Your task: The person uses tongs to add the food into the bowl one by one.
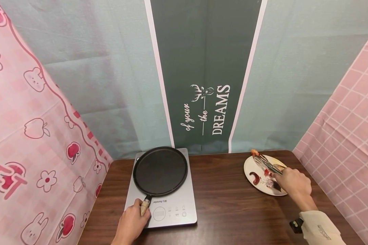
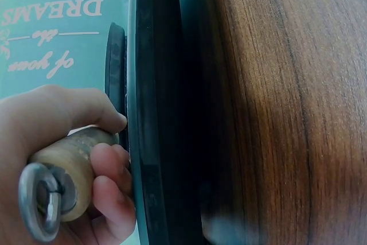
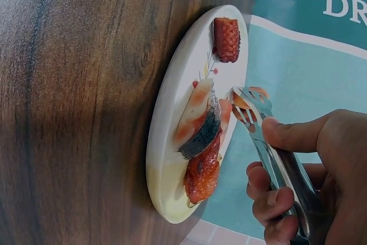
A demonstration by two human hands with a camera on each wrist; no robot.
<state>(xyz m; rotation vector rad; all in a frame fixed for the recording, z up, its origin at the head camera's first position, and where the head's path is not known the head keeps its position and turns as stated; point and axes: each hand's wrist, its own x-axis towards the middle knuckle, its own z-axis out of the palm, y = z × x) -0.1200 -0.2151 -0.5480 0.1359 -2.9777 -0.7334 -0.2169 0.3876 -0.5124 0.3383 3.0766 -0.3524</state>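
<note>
Right hand (image 1: 294, 183) gripped tongs (image 3: 287, 170), food (image 1: 254, 152) pinched above plate (image 1: 247, 166); pan (image 1: 160, 171) sat well left, handle (image 1: 145, 206) pointing nearside, gripped by left hand (image 1: 132, 219).

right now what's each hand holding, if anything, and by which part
The left hand grips the pan by its tan handle; the right hand holds metal tongs by their arms, with food between their tips.

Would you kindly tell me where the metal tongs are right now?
In the head view, the metal tongs are on the right side, held in the person's right hand over the white plate.
</note>
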